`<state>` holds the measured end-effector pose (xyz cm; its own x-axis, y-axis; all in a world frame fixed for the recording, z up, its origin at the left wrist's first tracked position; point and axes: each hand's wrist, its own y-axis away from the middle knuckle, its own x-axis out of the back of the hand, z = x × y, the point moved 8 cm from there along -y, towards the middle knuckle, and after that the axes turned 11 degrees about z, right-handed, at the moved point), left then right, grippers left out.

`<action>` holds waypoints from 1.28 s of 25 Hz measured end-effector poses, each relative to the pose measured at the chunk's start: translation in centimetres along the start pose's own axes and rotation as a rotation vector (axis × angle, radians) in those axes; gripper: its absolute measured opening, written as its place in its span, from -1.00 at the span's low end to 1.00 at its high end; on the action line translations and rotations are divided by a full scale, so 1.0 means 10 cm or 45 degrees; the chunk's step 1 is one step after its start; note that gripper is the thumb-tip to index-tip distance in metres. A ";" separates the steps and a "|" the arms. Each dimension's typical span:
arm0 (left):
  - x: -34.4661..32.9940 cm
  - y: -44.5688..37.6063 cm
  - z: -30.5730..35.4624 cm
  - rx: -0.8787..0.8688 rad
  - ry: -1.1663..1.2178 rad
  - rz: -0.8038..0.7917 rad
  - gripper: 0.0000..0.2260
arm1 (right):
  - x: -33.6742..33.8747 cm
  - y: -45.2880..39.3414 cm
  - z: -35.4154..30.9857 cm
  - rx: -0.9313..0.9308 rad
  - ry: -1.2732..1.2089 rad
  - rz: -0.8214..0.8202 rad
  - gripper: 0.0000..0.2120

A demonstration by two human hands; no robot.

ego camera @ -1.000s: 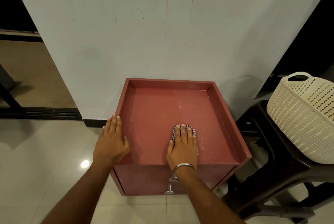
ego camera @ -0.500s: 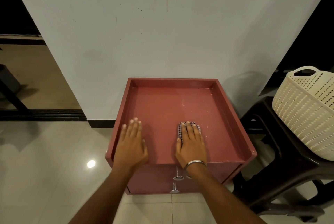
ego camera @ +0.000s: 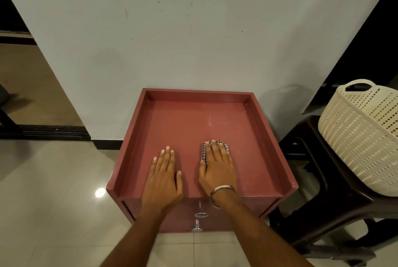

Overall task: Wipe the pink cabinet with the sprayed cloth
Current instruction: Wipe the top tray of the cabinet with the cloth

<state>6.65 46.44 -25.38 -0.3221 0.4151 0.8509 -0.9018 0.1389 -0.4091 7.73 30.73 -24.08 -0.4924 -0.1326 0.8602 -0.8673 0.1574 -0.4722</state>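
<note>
While both palms lie flat on its recessed top, the pink cabinet [ego camera: 202, 129] stands against a pale wall [ego camera: 193, 29] on a glossy tiled floor [ego camera: 53, 191], its raised rim framing the surface on the left, far and right sides. The right hand [ego camera: 217, 169] presses down with straight, close-set fingers on a folded checked cloth [ego camera: 204, 152], which lies on the cabinet top right of centre; only the cloth's left edge and far end peek out from under the fingers. A metal bangle [ego camera: 221, 191] circles the right wrist at the cabinet's front edge. The left hand [ego camera: 163, 178] rests open and flat on the bare top just beside the right, fingers straight and together, thumb angled toward the other hand, holding nothing. A few pale specks and a faint streak [ego camera: 212, 121] show on the surface beyond the cloth, toward the far right corner. Below the front edge, two round metal knobs [ego camera: 199, 221] stick out from the cabinet's front, one above the other, between the two forearms. To the right, well apart from the hands, a cream perforated basket [ego camera: 361, 137] with a loop handle sits on a dark brown stool [ego camera: 318, 202] that stands just beside the cabinet.
</note>
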 end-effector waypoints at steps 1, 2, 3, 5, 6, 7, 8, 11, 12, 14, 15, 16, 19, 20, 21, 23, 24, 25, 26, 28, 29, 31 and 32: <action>0.00 -0.02 -0.01 -0.006 -0.002 -0.010 -0.37 | -0.02 -0.05 0.07 -0.017 0.019 -0.001 -0.39; -0.01 -0.03 -0.01 -0.028 -0.007 -0.015 -0.37 | -0.04 -0.10 0.14 -0.041 0.035 -0.011 -0.38; -0.01 -0.05 0.00 -0.055 -0.013 -0.018 -0.38 | -0.07 -0.12 0.18 -0.066 0.048 -0.025 -0.36; -0.01 -0.06 0.02 -0.078 -0.010 -0.020 -0.38 | -0.11 -0.15 0.14 -0.112 0.049 -0.033 -0.35; -0.01 -0.07 0.02 -0.069 0.002 -0.022 -0.38 | -0.13 -0.16 0.07 -0.117 0.033 -0.030 -0.36; 0.00 -0.07 0.00 -0.047 0.016 -0.021 -0.37 | -0.14 -0.17 -0.02 -0.104 0.012 -0.032 -0.36; 0.01 -0.08 -0.01 -0.021 0.035 -0.011 -0.37 | -0.16 -0.18 -0.10 -0.080 -0.008 -0.040 -0.36; 0.04 -0.10 -0.05 0.028 0.062 0.029 -0.36 | -0.20 -0.22 -0.12 -0.003 -0.029 -0.054 -0.40; 0.04 -0.10 -0.05 0.047 0.071 0.040 -0.36 | -0.18 -0.24 -0.07 0.019 -0.026 -0.045 -0.40; 0.05 -0.11 -0.06 0.083 0.086 0.049 -0.36 | -0.16 -0.31 0.09 0.015 -0.002 -0.009 -0.40; 0.05 -0.11 -0.06 0.090 0.077 0.047 -0.36 | -0.16 -0.35 0.16 -0.005 0.016 -0.001 -0.40; 0.04 -0.11 -0.07 0.088 0.056 0.048 -0.36 | -0.17 -0.37 0.20 -0.023 0.036 -0.006 -0.40; 0.02 -0.11 -0.05 0.062 -0.014 0.070 -0.37 | -0.22 -0.41 0.19 -0.082 0.062 -0.027 -0.37; 0.02 -0.10 -0.04 0.058 -0.025 0.075 -0.38 | -0.25 -0.43 0.15 -0.099 0.049 -0.033 -0.35; 0.02 -0.10 -0.03 0.054 -0.031 0.079 -0.38 | -0.28 -0.45 0.10 -0.103 0.029 -0.037 -0.34; 0.03 -0.10 -0.04 0.047 -0.032 0.083 -0.38 | -0.32 -0.48 0.00 -0.081 0.004 -0.046 -0.34; 0.02 -0.11 -0.04 0.045 -0.033 0.078 -0.38 | -0.34 -0.50 -0.02 -0.063 0.003 -0.052 -0.35; 0.02 -0.11 -0.04 0.045 -0.034 0.073 -0.38 | -0.35 -0.51 -0.02 -0.043 0.000 -0.058 -0.37; 0.02 -0.11 -0.04 0.048 -0.036 0.071 -0.38 | -0.36 -0.52 -0.01 -0.019 -0.008 -0.055 -0.38; 0.04 -0.11 -0.04 0.052 -0.038 0.072 -0.38 | -0.33 -0.57 0.07 0.019 -0.012 -0.028 -0.37; 0.04 -0.10 -0.03 0.055 -0.035 0.067 -0.38 | -0.32 -0.60 0.13 0.020 0.001 -0.016 -0.37; 0.04 -0.10 -0.02 0.060 -0.025 0.058 -0.38 | -0.32 -0.66 0.22 0.000 0.041 -0.010 -0.37; 0.04 -0.10 -0.03 0.061 -0.026 0.058 -0.38 | -0.33 -0.68 0.24 -0.014 0.059 -0.012 -0.36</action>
<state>7.54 46.69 -24.73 -0.3687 0.4015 0.8384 -0.8987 0.0766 -0.4319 15.09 27.80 -24.21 -0.4802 -0.0883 0.8727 -0.8709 0.1668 -0.4623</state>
